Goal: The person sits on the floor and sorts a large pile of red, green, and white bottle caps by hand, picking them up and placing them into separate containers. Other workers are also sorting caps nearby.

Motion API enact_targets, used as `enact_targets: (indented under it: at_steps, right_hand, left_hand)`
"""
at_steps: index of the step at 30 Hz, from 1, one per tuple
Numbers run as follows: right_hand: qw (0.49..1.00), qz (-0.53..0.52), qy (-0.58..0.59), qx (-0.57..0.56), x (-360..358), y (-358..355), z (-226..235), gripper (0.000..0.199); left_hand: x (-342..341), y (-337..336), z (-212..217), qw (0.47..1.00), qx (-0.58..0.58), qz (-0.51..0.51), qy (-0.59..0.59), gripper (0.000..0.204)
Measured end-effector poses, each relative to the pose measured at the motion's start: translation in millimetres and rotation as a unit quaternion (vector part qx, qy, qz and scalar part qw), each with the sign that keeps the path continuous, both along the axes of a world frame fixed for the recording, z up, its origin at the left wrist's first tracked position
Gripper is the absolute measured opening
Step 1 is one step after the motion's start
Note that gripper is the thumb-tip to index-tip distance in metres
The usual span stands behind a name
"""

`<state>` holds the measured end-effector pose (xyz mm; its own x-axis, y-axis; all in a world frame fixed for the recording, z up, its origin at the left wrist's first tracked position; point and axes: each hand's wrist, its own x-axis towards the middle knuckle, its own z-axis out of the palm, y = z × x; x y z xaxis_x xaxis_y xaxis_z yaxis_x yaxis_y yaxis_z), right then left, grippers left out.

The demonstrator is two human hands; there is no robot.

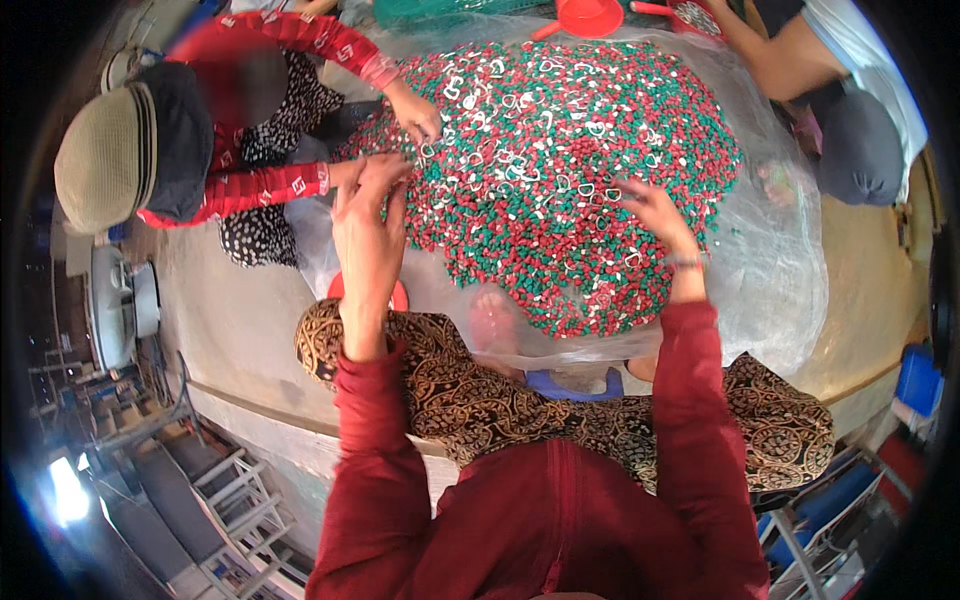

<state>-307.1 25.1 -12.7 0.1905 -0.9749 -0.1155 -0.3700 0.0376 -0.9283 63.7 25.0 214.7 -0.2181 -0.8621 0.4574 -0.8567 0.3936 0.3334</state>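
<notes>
A broad heap of small red, green and white pieces (pixel 560 240) is spread before me, with many thin white rings (pixel 585 189) scattered over it. My left hand (pixel 370 235) is raised at the heap's left edge, fingers apart, and nothing shows in it. It overlaps a co-worker's hand in the picture; whether they touch I cannot tell. Over the right part of the heap, my right hand (pixel 660 220) reaches inward with thumb and fingers apart. Its fingertips are close to several white rings, and it holds nothing that I can see.
The heap lies on a clear plastic sheet (pixel 780 270). On the left, a co-worker in red sleeves (pixel 270 190) has a hand (pixel 415 112) on the heap. Another person (pixel 860 130) sits at the right. A red scoop (pixel 590 18) lies beyond; a red container (pixel 398 297) is near my left wrist.
</notes>
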Motion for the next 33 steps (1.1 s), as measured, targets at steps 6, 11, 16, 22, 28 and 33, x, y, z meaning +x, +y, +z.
enact_targets:
  at_steps: [6,11,16,22,28,33]
  right_hand:
    - [0.769,-0.551,-0.293,0.139,-65,142,-57,0.037]
    - [0.807,-0.525,-0.264,0.061,-56,106,-44,0.031]
    - [0.942,-0.328,0.069,-0.027,7,110,-54,0.035]
    - [0.944,-0.239,0.229,0.002,59,125,-70,0.029]
    - [0.929,-0.301,0.216,-0.006,49,125,-83,0.019]
    - [0.929,-0.336,0.158,-0.001,55,111,-43,0.023]
  left_hand:
    - [-101,9,-98,0.961,0.226,-0.054,0.152,0.022]
    - [-190,6,-260,0.9,0.367,-0.178,0.154,0.034]
    - [-197,33,-297,0.947,0.259,-0.185,-0.051,0.052]
    - [-157,34,-307,0.941,0.287,-0.178,0.027,0.028]
    - [-139,20,-248,0.84,0.451,0.026,0.3,0.022]
    - [-105,5,-247,0.877,0.402,-0.065,0.256,0.022]
